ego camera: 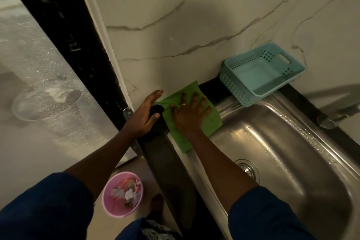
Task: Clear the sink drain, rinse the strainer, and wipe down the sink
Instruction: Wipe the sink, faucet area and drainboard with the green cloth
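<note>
A green cloth (211,121) lies flat over the far left corner of the steel sink (282,142), half on the rim and half on the dark counter. My right hand (190,114) presses down on the cloth with fingers spread. My left hand (145,115) rests beside it on the counter's left end, curled around a small black object (156,110); what that object is cannot be told. The round drain strainer (248,168) sits in the sink floor near my right forearm. Water drops cover the basin.
A light blue perforated basket (243,91) stands on the counter against the marbled wall, behind the sink. The tap (331,121) shows at the right edge. A pink bin (109,204) with waste stands on the floor below. A dark door frame (78,48) runs along the left.
</note>
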